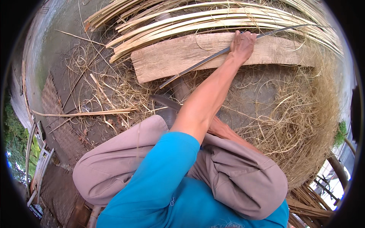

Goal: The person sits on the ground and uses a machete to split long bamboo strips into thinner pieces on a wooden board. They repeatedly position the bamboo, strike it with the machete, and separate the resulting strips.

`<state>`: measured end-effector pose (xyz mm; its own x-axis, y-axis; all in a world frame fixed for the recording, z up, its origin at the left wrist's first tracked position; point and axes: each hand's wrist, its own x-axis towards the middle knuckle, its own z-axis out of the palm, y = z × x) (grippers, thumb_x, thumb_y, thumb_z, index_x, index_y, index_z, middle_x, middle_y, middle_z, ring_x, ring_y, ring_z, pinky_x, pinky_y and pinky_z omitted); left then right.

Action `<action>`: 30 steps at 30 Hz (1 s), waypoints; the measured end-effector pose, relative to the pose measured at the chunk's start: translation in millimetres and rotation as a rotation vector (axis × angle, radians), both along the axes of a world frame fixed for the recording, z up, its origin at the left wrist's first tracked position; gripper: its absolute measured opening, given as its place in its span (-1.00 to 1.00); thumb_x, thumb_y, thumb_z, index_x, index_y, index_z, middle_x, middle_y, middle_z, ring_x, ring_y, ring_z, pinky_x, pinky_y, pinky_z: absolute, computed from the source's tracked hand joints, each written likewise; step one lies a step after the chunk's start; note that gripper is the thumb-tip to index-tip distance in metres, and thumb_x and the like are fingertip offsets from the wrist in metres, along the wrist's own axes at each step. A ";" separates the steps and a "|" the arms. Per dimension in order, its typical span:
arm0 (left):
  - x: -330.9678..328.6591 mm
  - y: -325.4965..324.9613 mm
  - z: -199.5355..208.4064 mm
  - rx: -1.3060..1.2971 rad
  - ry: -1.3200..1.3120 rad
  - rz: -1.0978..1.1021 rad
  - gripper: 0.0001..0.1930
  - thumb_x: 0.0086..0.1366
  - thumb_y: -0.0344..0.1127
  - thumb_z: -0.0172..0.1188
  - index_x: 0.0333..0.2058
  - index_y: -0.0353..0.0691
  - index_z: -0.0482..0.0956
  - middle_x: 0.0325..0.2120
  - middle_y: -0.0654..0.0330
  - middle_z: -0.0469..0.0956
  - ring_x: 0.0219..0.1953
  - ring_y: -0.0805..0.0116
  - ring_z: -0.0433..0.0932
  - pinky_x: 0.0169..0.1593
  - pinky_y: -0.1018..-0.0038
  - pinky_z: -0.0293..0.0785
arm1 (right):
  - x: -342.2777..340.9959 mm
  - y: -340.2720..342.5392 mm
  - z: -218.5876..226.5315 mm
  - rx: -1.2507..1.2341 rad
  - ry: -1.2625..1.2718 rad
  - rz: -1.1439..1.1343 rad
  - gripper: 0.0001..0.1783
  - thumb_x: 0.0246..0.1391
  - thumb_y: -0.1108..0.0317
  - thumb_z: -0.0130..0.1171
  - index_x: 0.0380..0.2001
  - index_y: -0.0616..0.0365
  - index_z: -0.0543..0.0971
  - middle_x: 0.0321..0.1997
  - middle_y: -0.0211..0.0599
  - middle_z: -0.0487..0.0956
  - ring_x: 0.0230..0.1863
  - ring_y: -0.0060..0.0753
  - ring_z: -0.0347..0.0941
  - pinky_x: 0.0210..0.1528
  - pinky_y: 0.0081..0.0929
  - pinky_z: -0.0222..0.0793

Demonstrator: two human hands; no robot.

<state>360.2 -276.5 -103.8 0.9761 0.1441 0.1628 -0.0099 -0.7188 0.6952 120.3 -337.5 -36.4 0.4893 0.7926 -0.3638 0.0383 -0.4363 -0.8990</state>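
Note:
My left hand [243,45] is closed around a long, thin, dark bamboo strip [201,62], reaching out over a rough wooden plank [167,57]. The strip crosses the plank at a slant, its near end toward my knees and its far end beyond the plank at the right. My right forearm [232,135] comes in beside my right knee and passes under my left arm, which hides the fingers. In line with that hand, the dark blade of a knife [164,102] sticks out on the other side, pointing left; its handle is hidden.
Pale split bamboo strips [178,32] lie bundled behind the plank. A heap of curly shavings [300,125] spreads at the right, with more loose shavings [102,95] on the ground at the left. A thin split stick [87,113] lies near my left knee.

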 end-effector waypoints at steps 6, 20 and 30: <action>-27.6 10.6 48.3 -0.041 0.153 -0.201 -0.45 0.45 0.08 0.08 0.30 -0.03 0.44 -0.10 0.03 0.59 0.11 0.09 0.53 0.43 -0.10 0.10 | 23.7 -24.0 21.0 -0.179 0.191 -0.249 -0.64 0.29 0.15 0.20 -0.14 0.28 0.55 -0.54 -0.26 0.59 -0.64 -0.42 0.50 -0.51 -0.33 0.47; -123.0 220.0 235.6 0.578 0.786 -0.493 -0.50 0.46 0.06 0.10 0.16 -0.18 0.57 -0.13 -0.10 0.66 -0.12 0.10 0.67 0.03 0.16 0.64 | 40.6 -120.8 37.2 0.464 0.434 -1.272 -0.62 0.35 0.25 0.17 0.14 0.01 0.33 -0.32 -0.29 0.57 -0.48 -0.39 0.54 -0.37 -0.45 0.60; -310.8 197.4 83.0 0.134 0.163 -0.133 -0.64 0.37 -0.33 0.21 0.13 -0.07 0.61 -0.20 0.04 0.54 -0.15 0.07 0.55 -0.15 0.24 0.45 | 122.7 -114.8 17.8 -0.651 -0.769 -0.551 -0.42 0.23 -0.11 0.26 -0.21 0.32 0.48 -0.46 0.17 0.62 -0.35 0.24 0.62 -0.30 0.01 0.47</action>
